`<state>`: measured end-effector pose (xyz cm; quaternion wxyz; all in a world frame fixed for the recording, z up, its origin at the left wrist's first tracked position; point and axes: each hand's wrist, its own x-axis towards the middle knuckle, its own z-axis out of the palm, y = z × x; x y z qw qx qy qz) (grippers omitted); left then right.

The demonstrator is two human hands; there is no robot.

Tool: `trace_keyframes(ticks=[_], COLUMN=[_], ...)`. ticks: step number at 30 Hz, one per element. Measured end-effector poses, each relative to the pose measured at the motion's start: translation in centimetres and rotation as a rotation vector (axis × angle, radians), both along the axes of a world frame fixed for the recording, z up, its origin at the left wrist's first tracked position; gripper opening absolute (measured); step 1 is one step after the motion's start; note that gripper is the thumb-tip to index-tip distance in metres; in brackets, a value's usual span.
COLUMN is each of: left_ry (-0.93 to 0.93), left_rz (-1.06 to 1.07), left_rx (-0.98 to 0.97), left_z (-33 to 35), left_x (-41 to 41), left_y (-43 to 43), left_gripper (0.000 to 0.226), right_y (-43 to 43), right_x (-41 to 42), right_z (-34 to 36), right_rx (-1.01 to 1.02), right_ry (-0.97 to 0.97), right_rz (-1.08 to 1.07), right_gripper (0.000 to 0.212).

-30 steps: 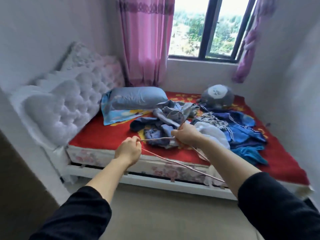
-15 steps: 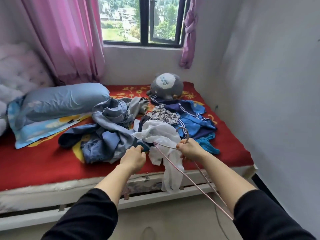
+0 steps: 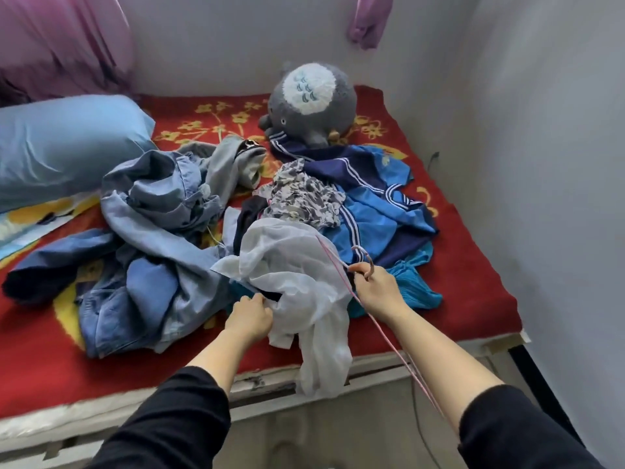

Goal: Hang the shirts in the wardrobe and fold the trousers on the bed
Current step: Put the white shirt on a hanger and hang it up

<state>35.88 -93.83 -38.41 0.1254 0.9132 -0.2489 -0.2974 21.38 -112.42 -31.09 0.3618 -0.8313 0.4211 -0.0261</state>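
Found thin white sheer shirt (image 3: 294, 272) crumpled at near edge of red floral bed blanket (image 3: 466, 286), tail hanging over mattress side. Gripped its edge, apparently, with left hand (image 3: 252, 316), fingers curled into fabric. Pinched slim pink wire hanger (image 3: 362, 248) at hook neck with right hand (image 3: 375, 286), frame slanting back along forearm. Judged shirt very light, limp, slippery on wire. Judged collar or shoulder seams best hold, not loose body. Noted heap of blue denim garments (image 3: 152, 238) touching shirt.
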Motion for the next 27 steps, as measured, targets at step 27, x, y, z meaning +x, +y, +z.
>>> trace_keyframes(ticks=[27], left_ry=[0.370], left_rz=[0.729], left_rx=[-0.642], left_z=[0.9], left_x=[17.1], left_y=[-19.0], left_gripper=[0.014], right_y=[-18.4], right_x=[16.9], right_z=[-10.9], right_rx=[0.270], right_ry=[0.042], right_rz=[0.324], right_gripper=[0.042])
